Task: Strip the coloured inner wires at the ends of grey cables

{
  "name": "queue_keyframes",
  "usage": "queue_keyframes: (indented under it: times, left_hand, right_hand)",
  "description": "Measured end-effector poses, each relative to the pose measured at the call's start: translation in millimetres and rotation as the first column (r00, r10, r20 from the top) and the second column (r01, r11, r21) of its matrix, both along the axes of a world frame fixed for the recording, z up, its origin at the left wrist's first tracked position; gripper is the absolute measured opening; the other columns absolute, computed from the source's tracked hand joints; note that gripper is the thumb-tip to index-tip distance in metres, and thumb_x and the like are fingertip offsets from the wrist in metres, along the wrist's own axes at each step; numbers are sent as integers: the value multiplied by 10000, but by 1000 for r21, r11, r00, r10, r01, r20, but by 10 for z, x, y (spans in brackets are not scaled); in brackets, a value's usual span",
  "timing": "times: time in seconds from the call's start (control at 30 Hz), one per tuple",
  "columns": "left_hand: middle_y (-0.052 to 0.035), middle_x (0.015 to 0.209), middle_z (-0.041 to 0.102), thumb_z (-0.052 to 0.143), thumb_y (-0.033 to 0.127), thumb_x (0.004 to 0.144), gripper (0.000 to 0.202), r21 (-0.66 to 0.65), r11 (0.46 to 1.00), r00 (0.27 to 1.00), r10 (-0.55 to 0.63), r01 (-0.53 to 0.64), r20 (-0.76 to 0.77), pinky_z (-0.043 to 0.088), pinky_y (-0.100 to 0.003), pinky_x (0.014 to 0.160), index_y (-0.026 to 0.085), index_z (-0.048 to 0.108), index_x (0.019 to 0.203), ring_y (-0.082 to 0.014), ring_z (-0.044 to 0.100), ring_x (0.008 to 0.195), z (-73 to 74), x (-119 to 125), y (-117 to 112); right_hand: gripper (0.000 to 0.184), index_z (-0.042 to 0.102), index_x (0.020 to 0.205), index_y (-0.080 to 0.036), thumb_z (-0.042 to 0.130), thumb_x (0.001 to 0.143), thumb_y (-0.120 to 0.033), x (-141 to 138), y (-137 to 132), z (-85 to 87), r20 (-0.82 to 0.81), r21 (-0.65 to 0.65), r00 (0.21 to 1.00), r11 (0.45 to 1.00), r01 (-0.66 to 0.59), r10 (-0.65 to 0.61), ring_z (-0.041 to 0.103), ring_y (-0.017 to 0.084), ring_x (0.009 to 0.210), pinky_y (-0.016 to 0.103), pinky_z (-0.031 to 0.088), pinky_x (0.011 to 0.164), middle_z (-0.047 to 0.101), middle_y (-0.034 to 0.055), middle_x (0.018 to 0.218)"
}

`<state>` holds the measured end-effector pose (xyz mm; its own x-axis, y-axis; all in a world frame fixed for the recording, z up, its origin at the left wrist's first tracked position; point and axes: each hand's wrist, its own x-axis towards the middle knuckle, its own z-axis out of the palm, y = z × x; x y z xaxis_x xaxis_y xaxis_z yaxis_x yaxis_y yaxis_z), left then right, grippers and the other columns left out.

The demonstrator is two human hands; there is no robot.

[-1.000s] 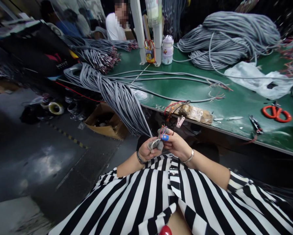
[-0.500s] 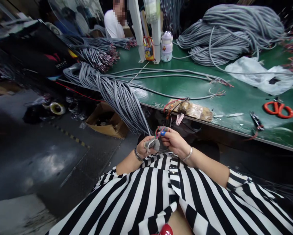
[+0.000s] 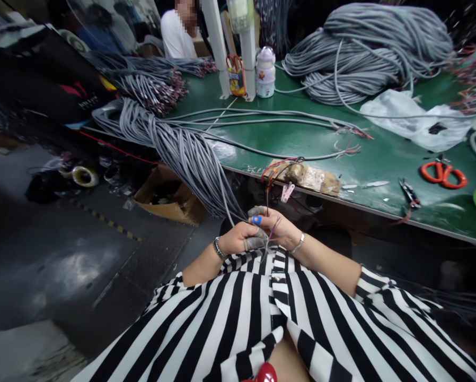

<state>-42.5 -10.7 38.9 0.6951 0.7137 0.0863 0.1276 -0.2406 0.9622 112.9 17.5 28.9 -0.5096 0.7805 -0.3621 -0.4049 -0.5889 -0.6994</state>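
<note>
My left hand (image 3: 238, 239), with grey coverings on its fingertips, is closed around the end of a grey cable at the edge of the bench, in front of my striped shirt. Thin red and purple wires (image 3: 276, 227) fan out from that end over my right palm. My right hand (image 3: 282, 229), a blue band round one finger, is closed against the left and pinches the same cable end; the exact grip is hidden by the fingers. A thick bundle of grey cables (image 3: 190, 159) hangs off the bench edge down to my left hand.
On the green bench (image 3: 257, 140) lie loose cables with stripped ends, orange-handled scissors (image 3: 443, 175), small cutters (image 3: 410, 193) and a plastic bag (image 3: 416, 119). A wrapped block (image 3: 313, 178) sits at the edge. Behind are a coil (image 3: 381, 48) and a bottle (image 3: 265, 73). A cardboard box (image 3: 170, 196) stands below.
My hands have drawn together, the left turning toward the right. The coloured wires have shifted from between the fingertips to across my right palm. The view has moved slightly.
</note>
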Motion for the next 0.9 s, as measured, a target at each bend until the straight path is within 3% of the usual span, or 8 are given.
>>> queue_keyframes:
  times: [0.13, 0.37, 0.53, 0.63, 0.77, 0.9]
  left_hand:
    - [-70, 667, 673, 657, 488, 836, 366, 154, 982, 993, 111, -106, -26, 474, -238, 621, 137, 713, 750, -142, 589, 606, -10, 12, 15]
    - [-82, 742, 710, 624, 424, 875, 304, 271, 937, 971, 236, -219, -33, 496, -237, 676, 145, 731, 822, -156, 648, 674, -111, -33, 31]
    - [-81, 726, 704, 598, 382, 895, 280, 344, 913, 965, 253, -217, -62, 476, -225, 643, 144, 721, 814, -146, 633, 644, -158, -27, 35]
    - [-77, 720, 703, 597, 377, 894, 272, 363, 910, 963, 252, -201, -97, 467, -226, 645, 153, 724, 807, -148, 628, 643, -195, -23, 31]
    - [-72, 728, 704, 636, 367, 867, 232, 336, 918, 959, 259, -209, -111, 456, -225, 659, 163, 728, 809, -150, 631, 655, -244, -29, 15]
    - [-64, 743, 709, 634, 354, 865, 210, 359, 902, 950, 294, -239, -106, 458, -228, 664, 172, 734, 834, -149, 629, 669, -262, -16, 5]
  right_hand:
    - [425, 634, 798, -172, 885, 488, -320, 112, 21, -99, 133, 50, 975, 984, 172, -177, 466, 55, 477, 178, 326, 425, 641, -33, 646]
    - [455, 583, 737, -165, 755, 690, -583, 531, -183, -113, 148, 90, 966, 976, 200, -212, 238, 3, 405, 170, 120, 361, 547, -30, 631]
    - [400, 595, 822, -174, 846, 630, -419, 595, -274, -11, 54, 27, 992, 994, 108, -110, 169, -14, 396, 145, 82, 361, 471, -84, 586]
    - [405, 613, 842, -170, 874, 591, -353, 566, -270, 30, 72, 6, 992, 994, 105, -105, 213, -14, 381, 145, 84, 356, 537, -70, 584]
    - [454, 623, 906, -177, 889, 557, -296, 518, -257, 72, 110, 11, 982, 988, 156, -157, 462, 30, 437, 146, 136, 351, 702, 14, 796]
    - [458, 616, 896, -181, 882, 532, -257, 491, -249, 103, 166, 4, 967, 980, 197, -195, 542, 70, 476, 153, 167, 349, 706, 9, 782]
